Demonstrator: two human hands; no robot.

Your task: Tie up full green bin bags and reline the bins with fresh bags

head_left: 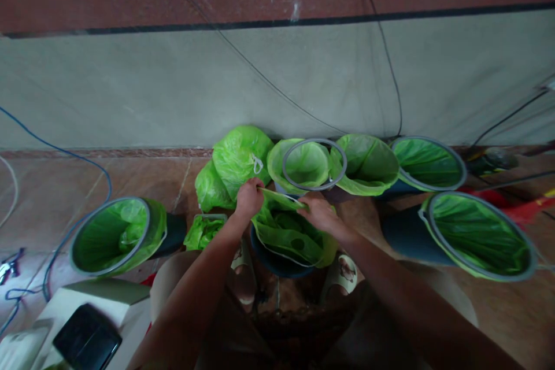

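Note:
Between my feet stands a dark blue bin (271, 263) with a green plastic bag (290, 243) inside it, the bag's edge raised above the bin. Closed on the left part of that edge is my left hand (250, 198). My right hand (319, 213) grips the same edge farther right, and a stretch of it is pulled taut between both hands, with a whitish string showing along it. Just beyond, a loose grey ring (315, 187) rests over a bin lined in green (277, 159). The bottom of my bin is hidden by the bag.
Filled green bags (243, 153) lean by the wall (173, 87). Other lined bins stand at left (150, 237), back right (433, 165) and right (481, 237). A small basket of green bags (202, 231) sits by my left foot. A white box (99, 295) and blue cable (73, 153) are at left.

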